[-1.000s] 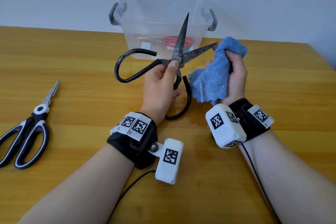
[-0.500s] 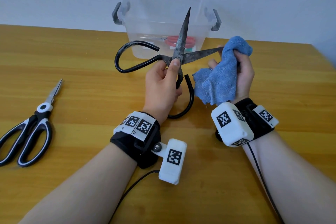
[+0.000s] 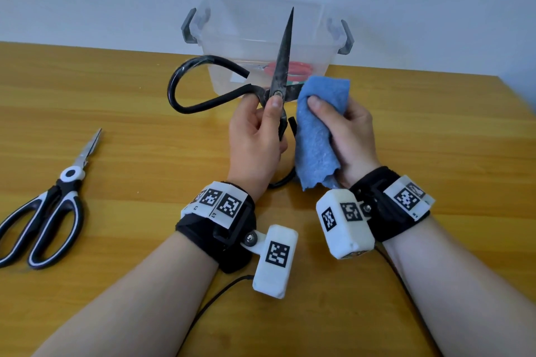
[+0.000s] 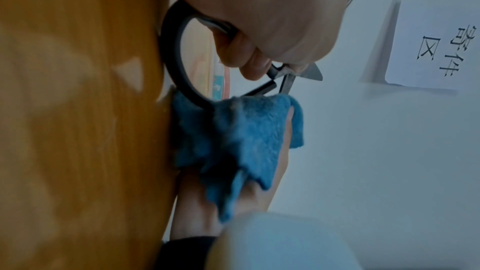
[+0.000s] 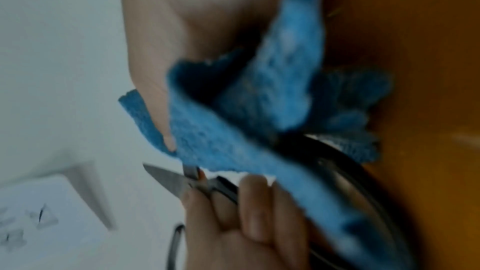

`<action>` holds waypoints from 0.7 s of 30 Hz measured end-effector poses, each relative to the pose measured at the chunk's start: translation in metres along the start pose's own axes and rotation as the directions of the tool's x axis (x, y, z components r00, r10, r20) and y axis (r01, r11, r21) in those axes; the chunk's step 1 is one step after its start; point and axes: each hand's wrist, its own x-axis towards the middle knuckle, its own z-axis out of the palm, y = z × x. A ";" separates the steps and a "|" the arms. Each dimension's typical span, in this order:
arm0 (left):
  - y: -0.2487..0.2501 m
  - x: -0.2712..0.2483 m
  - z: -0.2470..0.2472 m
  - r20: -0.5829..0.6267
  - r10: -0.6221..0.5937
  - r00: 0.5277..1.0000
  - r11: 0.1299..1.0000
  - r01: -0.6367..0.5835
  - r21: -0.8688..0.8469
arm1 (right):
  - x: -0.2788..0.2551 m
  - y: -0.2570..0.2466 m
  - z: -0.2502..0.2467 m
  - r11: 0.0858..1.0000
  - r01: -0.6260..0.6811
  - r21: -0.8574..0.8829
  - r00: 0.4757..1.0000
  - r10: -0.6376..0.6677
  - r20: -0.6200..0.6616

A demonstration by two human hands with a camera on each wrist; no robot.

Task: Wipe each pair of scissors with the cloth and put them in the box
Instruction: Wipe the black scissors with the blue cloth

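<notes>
Large black iron scissors (image 3: 282, 58) stand spread open above the table, one blade pointing up. My left hand (image 3: 256, 136) grips them at the pivot, thumb on the rivet; the grip also shows in the left wrist view on the black scissors (image 4: 176, 59). My right hand (image 3: 345, 130) holds the blue cloth (image 3: 317, 130) folded over the other blade, close to the pivot, which hides that blade. The right wrist view shows the blue cloth (image 5: 233, 122) wrapped over the metal. Behind stands the clear plastic box (image 3: 261, 23) with red-handled scissors (image 3: 293, 70) inside.
A pair of black-and-white handled scissors (image 3: 49, 209) lies on the wooden table (image 3: 130, 130) at the left, tips pointing away from me. The box has grey latch handles and stands against the white wall. Cables trail from both wrist bands.
My right hand has slid the cloth leftward along the sideways blade from its tip to near the pivot, covering it. The left hand kept its grip and the scissors tilted slightly.
</notes>
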 end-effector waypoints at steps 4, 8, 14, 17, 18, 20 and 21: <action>0.000 -0.002 0.003 0.077 -0.045 0.996 0.998 0.042 0.038 | -0.002 0.003 0.003 0.990 0.080 -0.113 0.993 -0.070 0.091; 0.001 -0.002 0.003 0.098 -0.098 0.990 0.994 0.092 0.066 | -0.001 0.005 0.004 0.967 0.159 -0.197 0.987 -0.156 0.033; -0.001 -0.001 0.002 0.088 -0.096 0.991 0.993 0.089 0.077 | 0.004 0.006 0.003 0.981 0.099 -0.164 0.978 -0.127 -0.168; -0.002 -0.001 0.002 0.050 -0.080 0.996 0.990 0.074 0.118 | 0.005 0.005 0.002 0.993 0.072 -0.096 0.969 -0.092 -0.227; -0.002 -0.001 0.002 0.045 -0.074 0.996 0.991 0.068 0.119 | 0.004 0.004 0.002 0.993 0.071 -0.093 0.976 -0.089 -0.199; -0.002 -0.001 0.002 0.047 -0.072 0.996 0.992 0.067 0.104 | 0.000 0.003 0.004 0.981 0.102 -0.164 0.991 -0.115 -0.075; -0.002 -0.001 0.002 0.047 -0.077 0.996 0.992 0.072 0.105 | -0.002 0.003 0.005 0.970 0.125 -0.210 0.991 -0.130 -0.012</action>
